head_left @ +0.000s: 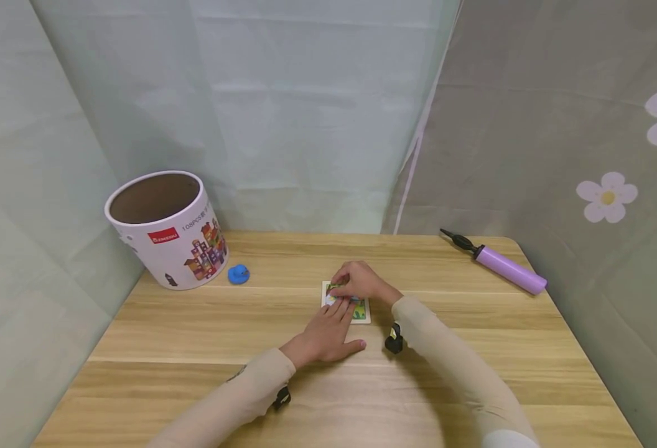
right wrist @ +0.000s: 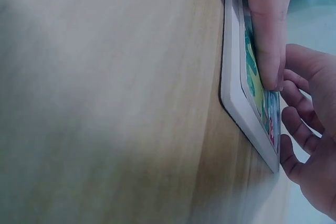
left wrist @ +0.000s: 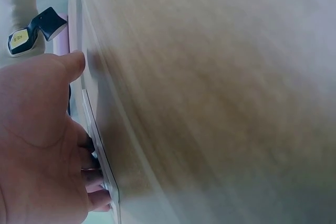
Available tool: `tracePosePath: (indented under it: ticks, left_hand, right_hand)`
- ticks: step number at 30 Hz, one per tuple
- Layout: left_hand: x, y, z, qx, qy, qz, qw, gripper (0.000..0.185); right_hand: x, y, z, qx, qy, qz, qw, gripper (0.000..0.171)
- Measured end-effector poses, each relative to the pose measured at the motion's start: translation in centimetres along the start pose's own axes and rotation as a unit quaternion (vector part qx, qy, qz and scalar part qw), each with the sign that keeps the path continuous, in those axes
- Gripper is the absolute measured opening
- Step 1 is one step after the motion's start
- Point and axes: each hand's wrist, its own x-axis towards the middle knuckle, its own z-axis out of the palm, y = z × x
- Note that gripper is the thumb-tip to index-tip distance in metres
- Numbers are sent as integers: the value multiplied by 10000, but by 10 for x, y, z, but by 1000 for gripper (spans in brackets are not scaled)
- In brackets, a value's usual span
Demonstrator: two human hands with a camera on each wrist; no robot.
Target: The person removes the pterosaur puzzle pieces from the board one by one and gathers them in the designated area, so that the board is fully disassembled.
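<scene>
A small picture puzzle board (head_left: 363, 313) lies flat in the middle of the wooden table (head_left: 194, 348). My left hand (head_left: 328, 333) rests flat on its near left part, fingers straight and pressing down. My right hand (head_left: 359, 280) is bent over the far part of the board, its fingertips touching the picture. In the right wrist view the board (right wrist: 236, 93) shows edge on, with one straight finger (right wrist: 268, 30) lying flat on the picture and my right hand (right wrist: 307, 129) loosely curled past its corner. The left wrist view shows my left hand (left wrist: 37, 129) against the board's edge (left wrist: 100, 145).
An open round cardboard tub (head_left: 163, 230) with a printed label stands at the back left. A small blue toy duck (head_left: 238, 274) sits beside it. A purple hand pump (head_left: 507, 267) lies at the back right. Cloth curtains close in the table's back and sides.
</scene>
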Motion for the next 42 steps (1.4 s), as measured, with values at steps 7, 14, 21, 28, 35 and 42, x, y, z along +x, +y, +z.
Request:
tracePosePath:
  ticks: [7,14,21,28,35,42]
  left_hand:
    - [1,0,1,35,40,32,10000,91]
    - [1,1,2,113,143,31,9998,91]
    - [0,1,0,182,152,116,9997,90]
    - [1,0,-3,136,146,167,9997,86]
    - [1,0,-4,249,103,158,9995,86]
    - [1,3,-2,306,129,185,9993,86]
  right_hand:
    - [2,0,0,27,-29,35,10000,26]
    - [4,0,-1,63,-107,-99,9999,26]
    - [4,-2,-3,33,-189,-39,9998,22]
    - [5,-2,-1,156,-225,37,9996,19]
    - [5,2,-1,154,-235,20,9996,24]
    - [5,2,-1,111,-250,-56,9996,30]
